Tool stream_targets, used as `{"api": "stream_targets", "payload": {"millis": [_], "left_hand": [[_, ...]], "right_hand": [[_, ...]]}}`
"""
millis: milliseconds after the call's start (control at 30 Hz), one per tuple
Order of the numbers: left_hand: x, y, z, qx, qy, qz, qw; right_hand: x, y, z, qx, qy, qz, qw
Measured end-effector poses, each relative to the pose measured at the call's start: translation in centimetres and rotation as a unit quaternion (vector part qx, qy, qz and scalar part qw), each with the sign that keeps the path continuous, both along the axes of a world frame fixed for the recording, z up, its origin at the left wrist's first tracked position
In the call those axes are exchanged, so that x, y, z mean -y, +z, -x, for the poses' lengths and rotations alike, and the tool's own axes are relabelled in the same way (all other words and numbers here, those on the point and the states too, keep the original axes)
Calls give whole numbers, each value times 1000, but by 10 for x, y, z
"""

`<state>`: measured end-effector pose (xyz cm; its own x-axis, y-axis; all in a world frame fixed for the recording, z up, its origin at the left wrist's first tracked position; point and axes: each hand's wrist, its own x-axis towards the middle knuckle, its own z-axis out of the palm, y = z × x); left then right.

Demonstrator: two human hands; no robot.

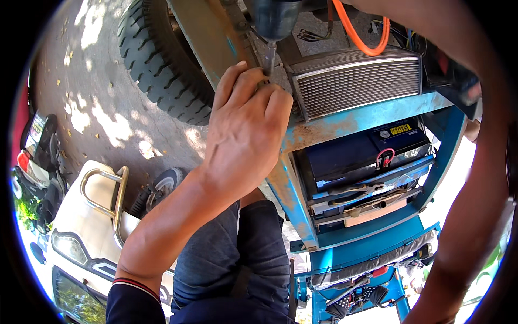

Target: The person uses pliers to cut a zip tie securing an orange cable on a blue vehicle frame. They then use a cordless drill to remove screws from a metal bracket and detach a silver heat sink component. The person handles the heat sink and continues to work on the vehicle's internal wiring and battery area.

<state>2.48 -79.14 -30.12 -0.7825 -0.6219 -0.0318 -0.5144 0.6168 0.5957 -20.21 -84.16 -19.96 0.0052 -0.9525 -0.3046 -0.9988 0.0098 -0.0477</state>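
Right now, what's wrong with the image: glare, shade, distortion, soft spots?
Head view: sunlit patches on the pavement are blown out; head view: the tire sits in shade, tread readable; head view: fisheye leaves a black rim; head view: the left grip looks fairly sharp, the right forearm dark and softer; head view: the power tool is cropped at top.

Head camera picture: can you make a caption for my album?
Left hand at a power tool's bit, near a finned metal panel and a scuffed blue frame.
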Motion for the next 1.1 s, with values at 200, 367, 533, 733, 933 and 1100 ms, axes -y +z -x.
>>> {"api": "stream_targets", "payload": {"millis": [200, 367, 533, 733, 933, 1100], "left_hand": [[-9, -10, 21, 32, 8, -76, 997], [-9, -13, 22, 3, 25, -105, 994], [-14, -19, 30, 9, 44, -69, 997], [-19, -21, 28, 20, 50, -31, 998], [-22, -18, 35, 74, 77, -58, 993], [-20, -20, 30, 45, 50, -24, 997]], "right_hand": [[-99, 22, 28, 135, -318, 96, 933], [-220, 30, 1, 281, -609, 86, 737], [-323, 32, -36, 354, -703, 67, 613], [-371, 36, -71, 334, -752, 52, 566], [-396, 43, -82, 334, -779, 54, 528], [-402, 49, -84, 332, -784, 80, 519]]}}
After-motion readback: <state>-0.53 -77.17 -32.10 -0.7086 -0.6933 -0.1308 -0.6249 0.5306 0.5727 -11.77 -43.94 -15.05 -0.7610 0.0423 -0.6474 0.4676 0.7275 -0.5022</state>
